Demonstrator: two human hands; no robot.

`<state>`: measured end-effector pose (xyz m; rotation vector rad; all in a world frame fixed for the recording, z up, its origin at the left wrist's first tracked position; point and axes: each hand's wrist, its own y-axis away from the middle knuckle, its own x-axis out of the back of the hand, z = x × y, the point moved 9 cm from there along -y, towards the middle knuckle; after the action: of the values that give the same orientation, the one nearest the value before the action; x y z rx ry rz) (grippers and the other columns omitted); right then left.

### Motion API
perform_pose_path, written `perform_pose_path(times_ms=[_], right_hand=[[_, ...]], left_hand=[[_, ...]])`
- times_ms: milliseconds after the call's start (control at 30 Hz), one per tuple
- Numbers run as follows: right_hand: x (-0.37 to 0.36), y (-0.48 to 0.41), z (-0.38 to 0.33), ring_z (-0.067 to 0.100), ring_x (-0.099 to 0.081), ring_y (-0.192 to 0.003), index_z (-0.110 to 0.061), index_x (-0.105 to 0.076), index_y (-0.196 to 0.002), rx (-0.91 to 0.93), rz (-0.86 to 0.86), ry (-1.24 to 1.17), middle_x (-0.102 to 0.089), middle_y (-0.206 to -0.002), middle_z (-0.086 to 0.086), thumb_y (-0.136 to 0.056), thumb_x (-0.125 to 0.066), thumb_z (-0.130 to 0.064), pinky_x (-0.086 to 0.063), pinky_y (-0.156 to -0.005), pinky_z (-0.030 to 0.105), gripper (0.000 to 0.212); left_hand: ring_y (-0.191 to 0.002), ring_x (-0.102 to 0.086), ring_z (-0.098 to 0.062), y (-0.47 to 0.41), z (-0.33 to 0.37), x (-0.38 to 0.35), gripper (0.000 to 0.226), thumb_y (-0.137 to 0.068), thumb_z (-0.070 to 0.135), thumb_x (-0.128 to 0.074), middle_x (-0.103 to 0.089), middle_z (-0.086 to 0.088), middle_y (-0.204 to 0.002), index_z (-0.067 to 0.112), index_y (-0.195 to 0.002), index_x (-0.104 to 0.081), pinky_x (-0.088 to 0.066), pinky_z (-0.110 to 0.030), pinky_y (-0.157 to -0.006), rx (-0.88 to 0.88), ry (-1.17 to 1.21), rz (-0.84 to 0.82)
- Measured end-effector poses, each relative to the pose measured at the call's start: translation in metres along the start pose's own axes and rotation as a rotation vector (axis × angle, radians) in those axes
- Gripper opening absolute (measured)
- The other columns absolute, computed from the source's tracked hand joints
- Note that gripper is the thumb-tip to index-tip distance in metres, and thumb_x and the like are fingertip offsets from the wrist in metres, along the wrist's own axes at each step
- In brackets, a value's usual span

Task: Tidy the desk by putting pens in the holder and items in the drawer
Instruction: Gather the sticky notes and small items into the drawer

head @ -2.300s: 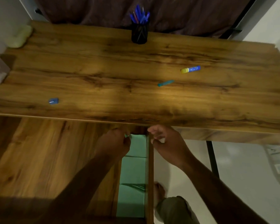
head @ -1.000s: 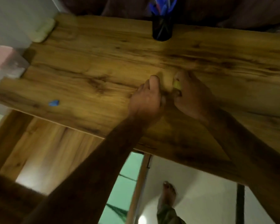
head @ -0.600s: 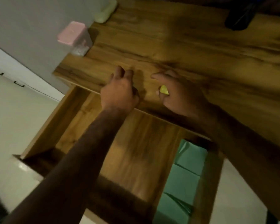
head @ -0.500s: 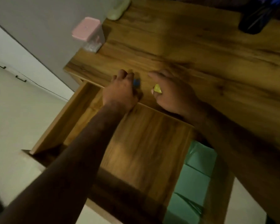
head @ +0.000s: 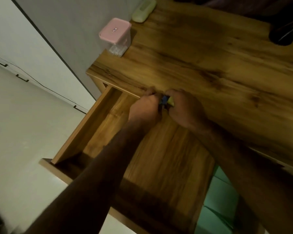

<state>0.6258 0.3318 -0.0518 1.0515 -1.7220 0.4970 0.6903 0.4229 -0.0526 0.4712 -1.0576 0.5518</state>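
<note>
Head view: 2.3 s ago both hands were down at the drawer front, while a glue stick, a teal pen-like item and a small blue item lay loose on the desktop. By 1.0 s ago the hands had reached up and closed on the 2 middle things, and 0.5 s ago the left went to the blue piece near the desk's left front edge. Now the part of the desk [head: 210, 65] in view shows none of those 3 lying loose. The 2 hands meet at its front edge, directly above the open drawer [head: 85, 125]. By this reading the gathering is done, and for these items only the drop into the drawer is left. The left hand [head: 145, 107] is curled, knuckles up, and seems to pinch the small blue item [head: 164, 99] at its fingertips; the teal one cannot be seen. The right hand [head: 184, 108] is clenched round the glue stick [head: 171, 102], with only the stick's yellow end poking out beside the blue piece. Both forearms stretch forward over the drawer. The black pen holder [head: 285, 33] stands well apart at the far right, and a pink-lidded clear box [head: 115, 34] sits at the desk's left edge.
</note>
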Motion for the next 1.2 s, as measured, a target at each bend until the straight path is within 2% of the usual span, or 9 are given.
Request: perform_pose_path(times_ms=[167, 333, 467, 700, 800, 900, 1000, 1067, 1200], right_hand=[[-0.038, 0.044, -0.013, 0.019, -0.059, -0.125, -0.020, -0.060, -0.137, 0.044, -0.208, -0.445, -0.065, -0.134, 0.001, -0.092, -0.065, -0.013, -0.044, -0.095, 0.025, 0.045], [-0.088, 0.077, -0.018, 0.013, -0.065, -0.113, -0.029, -0.064, -0.126, 0.035, -0.335, -0.431, -0.069, -0.124, -0.009, -0.090, -0.071, -0.019, -0.057, -0.089, 0.033, 0.038], [-0.106, 0.081, -0.019, 0.013, -0.066, -0.104, -0.030, -0.063, -0.116, -0.049, -0.309, -0.387, -0.070, -0.119, -0.008, -0.090, -0.073, -0.024, -0.056, -0.076, 0.029, 0.029], [-0.128, 0.034, -0.028, 0.022, -0.062, -0.117, -0.026, -0.063, -0.121, -0.141, -0.215, -0.251, -0.066, -0.127, -0.002, -0.090, -0.073, -0.024, -0.055, -0.083, 0.033, 0.033], [-0.142, 0.017, -0.037, 0.024, -0.062, -0.116, -0.025, -0.063, -0.123, -0.171, -0.198, -0.160, -0.065, -0.126, 0.001, -0.090, -0.074, -0.029, -0.057, -0.084, 0.037, 0.035], [-0.147, 0.004, -0.051, 0.022, -0.061, -0.113, -0.026, -0.064, -0.123, -0.180, -0.160, -0.128, -0.059, -0.129, 0.000, -0.091, -0.072, -0.033, -0.058, -0.085, 0.040, 0.034], [-0.148, -0.007, -0.060, 0.023, -0.061, -0.112, -0.027, -0.064, -0.122, -0.203, -0.117, -0.065, -0.054, -0.132, -0.001, -0.091, -0.072, -0.036, -0.058, -0.083, 0.040, 0.033], [-0.152, -0.011, -0.064, 0.023, -0.060, -0.113, -0.028, -0.063, -0.122, -0.201, -0.134, -0.068, -0.053, -0.133, -0.001, -0.090, -0.073, -0.036, -0.054, -0.081, 0.034, 0.035], [-0.147, -0.005, -0.064, 0.022, -0.058, -0.119, -0.030, -0.053, -0.132, -0.194, -0.132, -0.103, -0.052, -0.137, -0.003, -0.086, -0.077, -0.033, -0.046, -0.076, 0.030, 0.052]], left_hand=[[-0.095, -0.063, -0.009, 0.062, -0.020, -0.008, 0.032, -0.095, 0.021, -0.058, -0.065, 0.006, -0.113, 0.028, -0.126, -0.055, -0.053, -0.024, -0.073, 0.098, 0.104, -0.021], [-0.095, -0.068, -0.010, 0.115, -0.039, -0.040, 0.034, -0.092, 0.027, -0.063, -0.069, 0.007, -0.112, 0.027, -0.126, -0.058, -0.059, -0.037, -0.078, 0.189, 0.148, -0.182], [-0.088, -0.066, -0.010, 0.128, -0.070, -0.055, 0.031, -0.096, 0.028, -0.060, -0.063, 0.010, -0.100, 0.024, -0.126, -0.055, -0.058, -0.030, -0.076, 0.369, 0.186, -0.276], [-0.072, -0.046, -0.010, 0.102, -0.108, -0.074, 0.026, -0.092, 0.016, -0.057, -0.053, 0.001, -0.093, 0.014, -0.113, -0.042, -0.043, -0.034, -0.067, 0.376, 0.242, -0.391], [-0.069, -0.046, -0.015, 0.098, -0.125, -0.083, 0.017, -0.093, 0.017, -0.055, -0.051, -0.004, -0.085, 0.012, -0.102, -0.041, -0.046, -0.042, -0.066, 0.405, 0.296, -0.443], [-0.080, -0.054, -0.020, 0.100, -0.137, -0.087, 0.019, -0.090, 0.021, -0.056, -0.055, -0.011, -0.099, 0.015, -0.101, -0.043, -0.050, -0.039, -0.066, 0.388, 0.295, -0.522], [-0.098, -0.059, -0.034, 0.099, -0.144, -0.093, 0.034, -0.074, 0.026, -0.063, -0.054, -0.019, -0.116, 0.011, -0.103, -0.054, -0.055, -0.052, -0.082, 0.332, 0.329, -0.561], [-0.105, -0.056, -0.029, 0.096, -0.148, -0.091, 0.029, -0.087, 0.020, -0.064, -0.051, -0.012, -0.121, 0.010, -0.114, -0.060, -0.051, -0.040, -0.088, 0.272, 0.233, -0.553], [-0.097, -0.056, -0.012, 0.086, -0.149, -0.085, 0.027, -0.092, 0.011, -0.062, -0.054, 0.000, -0.118, 0.021, -0.118, -0.063, -0.041, -0.015, -0.075, 0.081, 0.195, -0.468]])
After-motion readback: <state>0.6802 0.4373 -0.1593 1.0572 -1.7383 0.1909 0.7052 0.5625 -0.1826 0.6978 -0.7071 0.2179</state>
